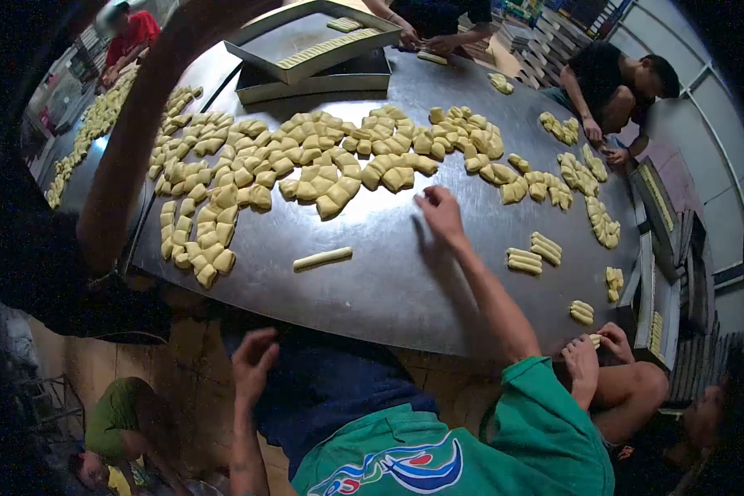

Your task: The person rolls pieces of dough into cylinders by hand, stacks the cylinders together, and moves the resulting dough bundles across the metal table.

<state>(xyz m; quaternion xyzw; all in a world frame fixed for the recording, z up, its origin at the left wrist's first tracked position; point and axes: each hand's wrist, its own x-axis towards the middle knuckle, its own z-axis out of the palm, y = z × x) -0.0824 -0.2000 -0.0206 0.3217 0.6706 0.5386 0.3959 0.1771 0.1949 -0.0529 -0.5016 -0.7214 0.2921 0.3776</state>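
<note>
My right hand is over the metal table, just below the front edge of the dough pieces. Its fingers are bent and somewhat apart, with nothing visible in them. At the lower left, my left hand hangs off the table's near edge, fingers curved, thumb apart, and empty. One smooth dough roll lies alone on the metal between my two hands. Pale yellow dough pieces in joined clumps spread across the table's middle and left.
Metal trays are stacked at the back, the upper one holding dough rolls. Small roll groups lie to the right. Co-workers' hands work at the right edge. A dark, blurred arm crosses the left side. More trays stand right.
</note>
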